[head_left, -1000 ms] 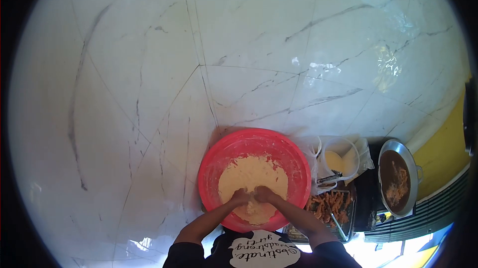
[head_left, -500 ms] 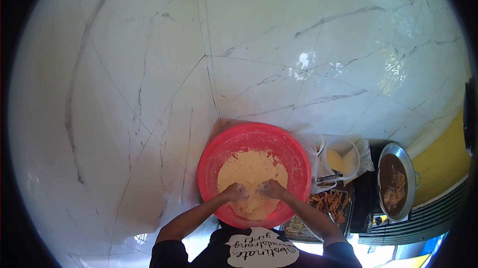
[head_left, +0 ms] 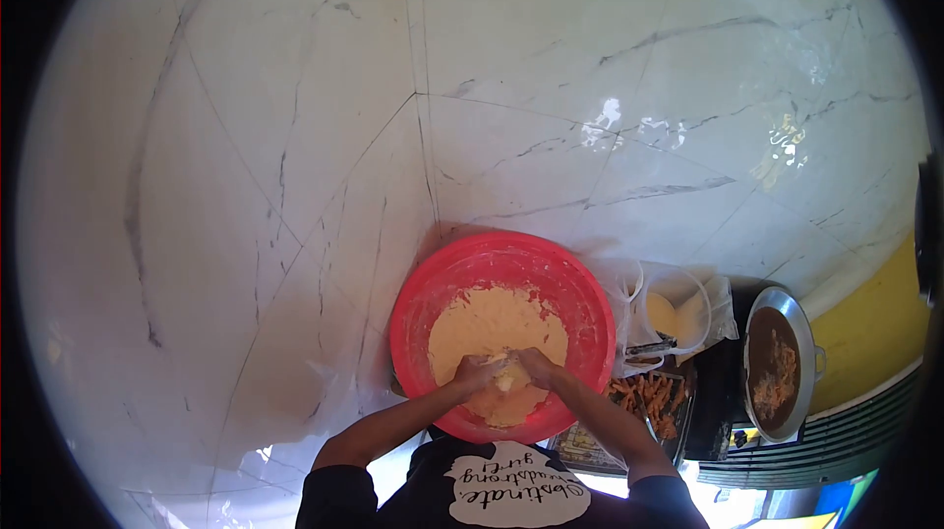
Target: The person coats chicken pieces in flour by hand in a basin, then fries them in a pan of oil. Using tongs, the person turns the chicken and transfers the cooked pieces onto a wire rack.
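Note:
A large red basin (head_left: 411, 318) holds a bed of pale yellow flour (head_left: 492, 318), with more of it smeared up the inner wall. Over the near half of the basin, my left hand (head_left: 476, 373) and my right hand (head_left: 537, 368) are close together, fingers curled inward. Between them is a flour-coated lump (head_left: 508, 376), pressed from both sides. What lies under its coating cannot be made out. Flour covers the fingers of both hands.
Right of the basin stands a clear plastic tub (head_left: 678, 318) with pale liquid. Nearer me, a tray (head_left: 597, 440) bears browned fried pieces (head_left: 649, 399). Farther right, a metal pan (head_left: 804, 372) of brown oil holds frying food (head_left: 777, 382). Tiled walls (head_left: 324, 136) rise behind.
My hands have come together from apart, lifting a flour-coated lump between them. The view has shifted slightly.

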The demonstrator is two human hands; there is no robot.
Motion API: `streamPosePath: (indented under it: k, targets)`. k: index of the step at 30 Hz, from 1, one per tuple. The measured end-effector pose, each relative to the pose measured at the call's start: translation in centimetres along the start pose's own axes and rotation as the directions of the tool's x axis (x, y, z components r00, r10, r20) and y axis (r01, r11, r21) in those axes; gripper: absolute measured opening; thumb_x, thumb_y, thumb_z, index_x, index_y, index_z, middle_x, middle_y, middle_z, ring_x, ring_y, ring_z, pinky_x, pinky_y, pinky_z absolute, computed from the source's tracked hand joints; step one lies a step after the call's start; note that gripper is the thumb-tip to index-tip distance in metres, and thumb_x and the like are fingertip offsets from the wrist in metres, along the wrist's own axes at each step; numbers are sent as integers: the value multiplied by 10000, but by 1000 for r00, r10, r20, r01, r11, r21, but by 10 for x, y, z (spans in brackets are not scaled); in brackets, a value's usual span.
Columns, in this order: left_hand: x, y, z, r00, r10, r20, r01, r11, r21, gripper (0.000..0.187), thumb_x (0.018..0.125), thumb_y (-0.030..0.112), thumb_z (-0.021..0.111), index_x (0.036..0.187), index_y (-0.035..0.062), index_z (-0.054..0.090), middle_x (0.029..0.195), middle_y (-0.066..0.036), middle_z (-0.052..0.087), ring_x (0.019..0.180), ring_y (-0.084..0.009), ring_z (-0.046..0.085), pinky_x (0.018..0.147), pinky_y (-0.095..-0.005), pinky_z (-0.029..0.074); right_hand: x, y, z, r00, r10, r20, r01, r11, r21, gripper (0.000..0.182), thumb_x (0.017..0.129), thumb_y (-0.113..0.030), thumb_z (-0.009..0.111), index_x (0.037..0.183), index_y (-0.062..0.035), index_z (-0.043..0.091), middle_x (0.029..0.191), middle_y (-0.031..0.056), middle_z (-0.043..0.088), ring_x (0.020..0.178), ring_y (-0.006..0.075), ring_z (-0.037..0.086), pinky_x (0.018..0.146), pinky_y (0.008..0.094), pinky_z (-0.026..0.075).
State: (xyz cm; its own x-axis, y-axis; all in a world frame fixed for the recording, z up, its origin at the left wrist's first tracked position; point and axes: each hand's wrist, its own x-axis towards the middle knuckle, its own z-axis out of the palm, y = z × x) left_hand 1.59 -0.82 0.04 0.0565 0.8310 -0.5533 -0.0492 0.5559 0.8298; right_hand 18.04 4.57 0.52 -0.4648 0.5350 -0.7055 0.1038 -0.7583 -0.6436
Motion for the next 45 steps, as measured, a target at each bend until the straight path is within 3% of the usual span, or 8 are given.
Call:
streamPosePath:
  k: [14, 18, 19, 21, 23, 25, 34, 45]
  targets:
    - [11, 27, -38, 877, -148, 457, -23, 937, 348, 296, 834, 246, 614, 1014, 14, 654, 901, -65, 674, 762, -139, 623, 669, -271, 487, -6, -15, -7, 951, -291, 102, 240, 491, -837, 298, 817, -179, 580, 1037, 15, 630, 865, 126, 661, 776, 215, 619, 734, 323, 493]
    - [47, 1, -29, 924, 377, -64, -201, 621, 758, 345, 808, 256, 566, 1049, 18, 629, 934, -120, 670, 820, -212, 644, 690, -338, 492, 31, -4, 7, 692, -722, 9, 176, 156, -972, 376, 823, -247, 539, 1083, 18, 598, 994, 240, 621, 916, 344, 611, 823, 398, 480]
    - [49, -5, -23, 755, 627, -193, -89, 390, 916, 359, 785, 243, 562, 1056, 16, 625, 921, -137, 670, 826, -228, 647, 694, -351, 492, 29, -2, 12, 692, -722, 6, 172, 157, -972, 376, 823, -247, 539, 1083, 18, 598, 994, 240, 621, 916, 344, 611, 823, 398, 480]
    - [55, -16, -18, 820, 560, -119, -223, 504, 834, 361, 779, 239, 574, 1051, 6, 620, 923, -148, 660, 819, -237, 637, 705, -343, 488, 30, -4, 19, 848, -528, 40, 40, -10, -999, 422, 809, -277, 544, 1117, 8, 581, 1063, 231, 605, 936, 336, 607, 838, 391, 482]
    - [59, -27, -21, 872, 488, -30, -322, 619, 716, 364, 773, 234, 587, 1046, -4, 615, 925, -160, 651, 811, -246, 628, 716, -335, 483, 37, -5, 21, 967, -253, 40, 54, 49, -997, 469, 787, -316, 574, 1135, -1, 579, 1087, 223, 602, 960, 331, 603, 846, 383, 482]
    - [36, 2, -19, 965, -176, 196, -42, 634, 772, 422, 740, 255, 626, 1073, -5, 617, 968, -179, 654, 857, -260, 634, 773, -335, 487, 33, -7, 20, 998, 45, 47, 42, 107, -993, 520, 764, -354, 604, 1152, -10, 576, 1110, 215, 598, 984, 325, 599, 854, 376, 482]
    - [-12, 29, -33, 795, -41, 605, -415, 691, 592, 351, 729, 55, 563, 1066, -23, 620, 869, -165, 656, 845, -224, 620, 743, -330, 470, -52, -34, 26, 960, 5, 280, 277, 119, -954, 474, 704, -159, 692, 1148, -24, 596, 991, 185, 655, 902, 302, 639, 810, 348, 497]
    - [-23, 51, -38, 923, -109, 370, -237, 598, 765, 399, 832, 347, 544, 866, -39, 639, 792, -154, 647, 716, -241, 619, 674, -341, 484, -61, -35, 10, 972, -73, 222, 233, 354, -906, 312, 828, -201, 577, 1052, 10, 630, 846, 175, 671, 753, 253, 662, 656, 347, 522]
